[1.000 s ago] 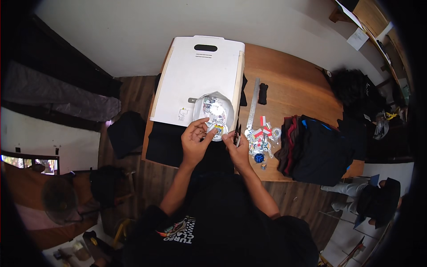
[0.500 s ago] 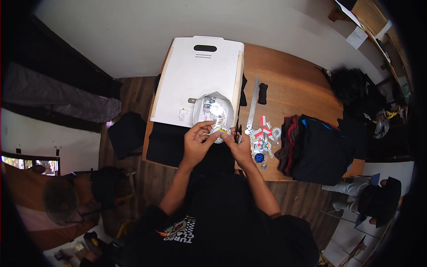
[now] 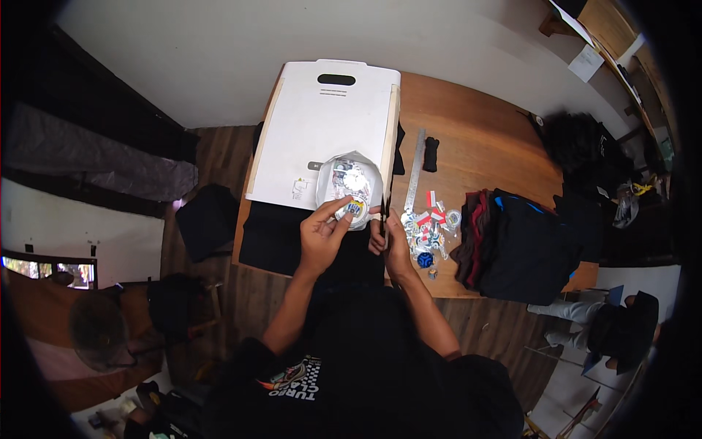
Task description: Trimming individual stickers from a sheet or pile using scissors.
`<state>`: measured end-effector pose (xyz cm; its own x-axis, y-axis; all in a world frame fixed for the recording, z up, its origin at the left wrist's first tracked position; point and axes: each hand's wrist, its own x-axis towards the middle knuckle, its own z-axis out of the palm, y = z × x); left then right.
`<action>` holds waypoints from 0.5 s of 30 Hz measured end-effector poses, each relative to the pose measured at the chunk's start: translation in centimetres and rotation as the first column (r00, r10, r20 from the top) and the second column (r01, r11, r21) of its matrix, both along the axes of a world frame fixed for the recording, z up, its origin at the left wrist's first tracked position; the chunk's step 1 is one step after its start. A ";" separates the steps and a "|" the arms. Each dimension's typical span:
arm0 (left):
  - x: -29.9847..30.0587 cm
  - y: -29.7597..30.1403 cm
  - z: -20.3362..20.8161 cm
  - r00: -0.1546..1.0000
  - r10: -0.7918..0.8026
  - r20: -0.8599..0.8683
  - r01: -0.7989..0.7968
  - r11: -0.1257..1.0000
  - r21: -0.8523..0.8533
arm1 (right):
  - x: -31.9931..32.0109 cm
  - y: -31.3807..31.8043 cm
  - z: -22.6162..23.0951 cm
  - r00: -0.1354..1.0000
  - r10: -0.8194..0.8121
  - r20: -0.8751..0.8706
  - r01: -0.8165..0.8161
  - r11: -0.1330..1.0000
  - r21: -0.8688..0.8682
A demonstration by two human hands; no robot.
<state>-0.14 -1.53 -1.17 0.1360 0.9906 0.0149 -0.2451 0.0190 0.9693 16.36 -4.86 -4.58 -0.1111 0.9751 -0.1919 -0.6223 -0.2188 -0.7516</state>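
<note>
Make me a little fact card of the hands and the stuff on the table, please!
Left hand: grip on a round white, yellow and blue piece
Right hand: grip on a slim dark tool, partly hidden
Near left hand: open white pouch
Right of pouch: long silver metal ruler
Right of ruler: stacked dark folded cloths
Table: brown wood

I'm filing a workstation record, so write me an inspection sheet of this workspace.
Surface: wooden table, bearing a white board with a handle slot; black cloth at the near side.
Job's things: round printed piece with yellow and blue; open pale bag by the board's near edge; slim dark tool.
Clutter: metal ruler, black bundle, scattered small pieces, folded dark garments to the right.
Hands: left hand pinches the round printed piece; right hand holds the slim dark tool, exact grip unclear.
Cables: nothing seen.
Surroundings: fan lower left; another person lower right.
</note>
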 end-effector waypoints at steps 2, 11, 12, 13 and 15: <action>-0.2 -0.1 0.2 0.998 0.025 0.060 -0.026 1.000 0.014 | -0.1 -0.1 1.6 0.996 0.052 0.079 -0.052 0.999 0.009; 0.2 0.3 1.1 0.997 0.049 0.063 -0.052 0.997 0.050 | -1.5 -1.2 3.0 0.994 0.074 0.080 -0.082 0.993 0.090; 0.2 0.3 1.0 0.997 0.050 0.062 -0.053 0.997 0.049 | -1.5 -1.1 3.4 0.996 0.088 0.022 -0.090 0.988 0.123; 0.2 0.3 1.0 0.996 0.052 0.072 -0.055 0.998 0.044 | -1.6 -1.1 3.4 0.996 0.087 0.022 -0.089 0.988 0.123; 0.2 0.2 1.0 0.995 0.052 0.080 -0.056 0.998 0.040 | -1.7 -1.1 3.1 0.998 0.064 0.001 -0.064 0.988 0.140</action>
